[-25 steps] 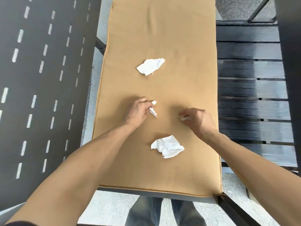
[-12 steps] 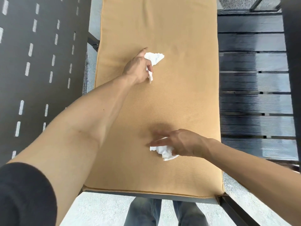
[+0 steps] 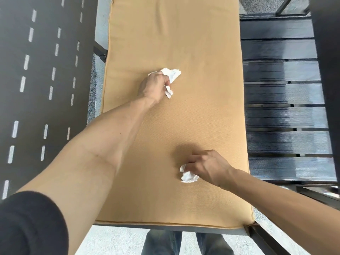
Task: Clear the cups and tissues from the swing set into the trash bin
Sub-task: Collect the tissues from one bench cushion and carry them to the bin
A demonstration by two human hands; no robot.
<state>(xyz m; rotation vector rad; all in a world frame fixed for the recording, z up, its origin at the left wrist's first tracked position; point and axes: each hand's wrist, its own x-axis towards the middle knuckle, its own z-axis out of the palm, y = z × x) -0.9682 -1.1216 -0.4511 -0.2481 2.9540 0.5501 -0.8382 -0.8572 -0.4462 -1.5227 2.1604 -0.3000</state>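
A tan seat cushion (image 3: 193,43) of the swing set runs away from me. My left hand (image 3: 153,85) is stretched out over the cushion's middle, fingers closed on white crumpled tissues (image 3: 172,75); one piece sticks out past the knuckles and a smaller scrap hangs below the fist. Nearer to me, my right hand (image 3: 207,166) is closed on another crumpled white tissue (image 3: 187,174), which still touches the cushion. No cups and no trash bin are in view.
A dark perforated metal panel (image 3: 42,85) stands along the left of the cushion. Black slats (image 3: 283,100) of the swing seat lie to the right. A dark frame bar (image 3: 263,238) edges the cushion's near right corner. My legs in jeans (image 3: 185,243) stand below the near edge.
My left hand reached forward from the cushion's middle and closed on the far tissue. My right hand came back toward me and took hold of the near tissue.
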